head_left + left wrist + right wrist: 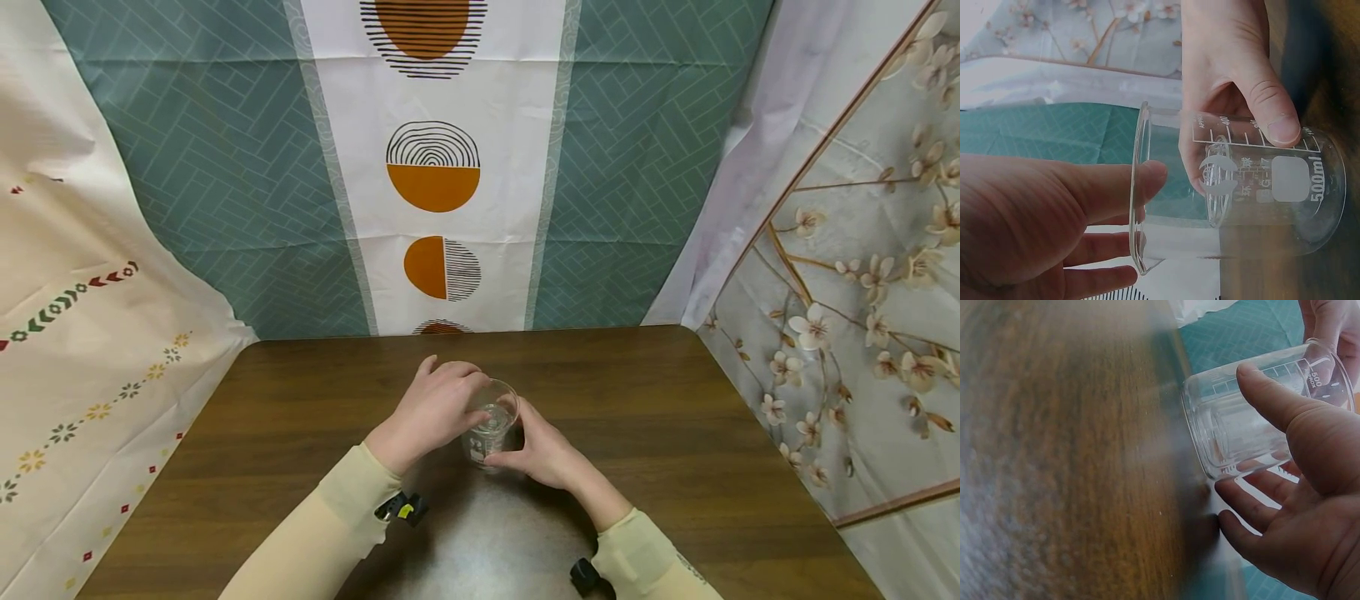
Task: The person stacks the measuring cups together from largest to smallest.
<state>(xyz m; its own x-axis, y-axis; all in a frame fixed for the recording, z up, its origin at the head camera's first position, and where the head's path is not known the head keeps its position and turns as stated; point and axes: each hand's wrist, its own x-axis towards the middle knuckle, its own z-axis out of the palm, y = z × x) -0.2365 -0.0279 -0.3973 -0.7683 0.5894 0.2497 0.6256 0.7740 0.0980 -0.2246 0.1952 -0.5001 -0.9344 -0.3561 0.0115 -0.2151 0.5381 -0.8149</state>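
A clear glass beaker (pixel 480 446), printed with white graduations and 500ml, is upright over the middle of the wooden table. Inside it, low down, sits a smaller clear glass vessel (pixel 1218 212), whose rim shows through the wall. My right hand (pixel 543 446) grips the beaker's body, its thumb on the near side and its fingers around the far side. At the mouth is my left hand (pixel 438 408), its thumb (pixel 1155 178) reaching past the rim and its other fingers extended beside it. Some of the left fingertips are hidden behind the thumb.
The brown wooden table (pixel 315 392) runs back to a green and white patterned cloth (pixel 630 167). Cream embroidered fabric (pixel 90 350) hangs at the left. A floral cloth (pixel 847 358) hangs along the right side.
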